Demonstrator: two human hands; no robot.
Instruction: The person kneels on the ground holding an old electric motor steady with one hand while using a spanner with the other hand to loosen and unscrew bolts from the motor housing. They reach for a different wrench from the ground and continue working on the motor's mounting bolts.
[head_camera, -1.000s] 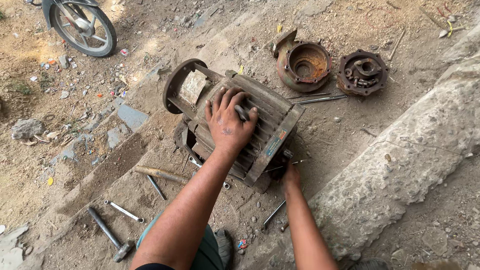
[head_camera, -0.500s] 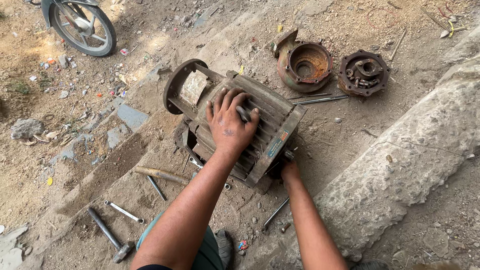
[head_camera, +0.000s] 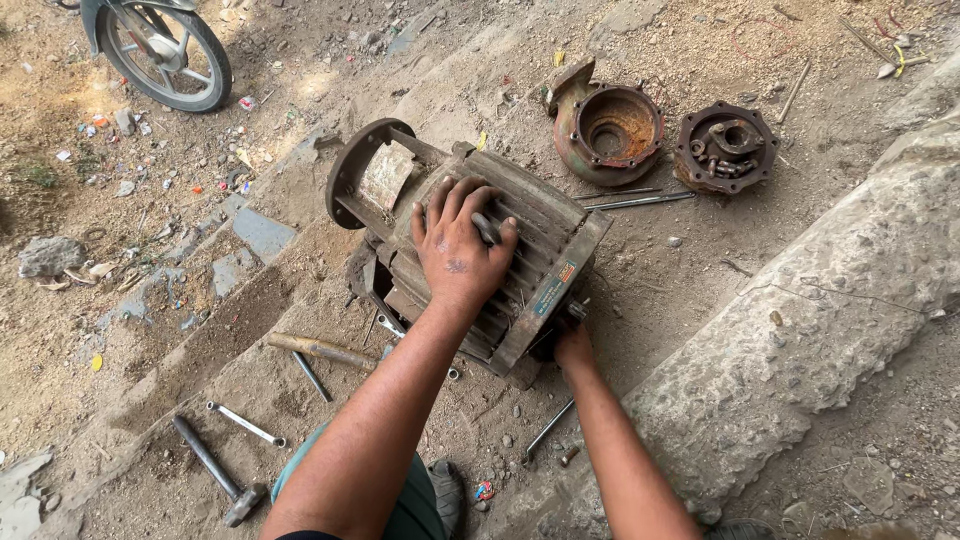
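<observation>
A rusty, finned electric motor body lies on its side on the dirt. My left hand presses flat on top of its fins, fingers spread. My right hand reaches under the motor's near end plate; its fingers are hidden behind the housing, so what they touch is unclear. A round flange forms the motor's far end.
A rusty pump housing and a round end cover lie behind the motor, with long bolts beside them. A hammer, wrench and wooden-handled tool lie at left. A concrete kerb runs along the right. A motorcycle wheel stands at top left.
My right hand has shifted slightly further under the motor's near end. The left hand stays pressed on the fins.
</observation>
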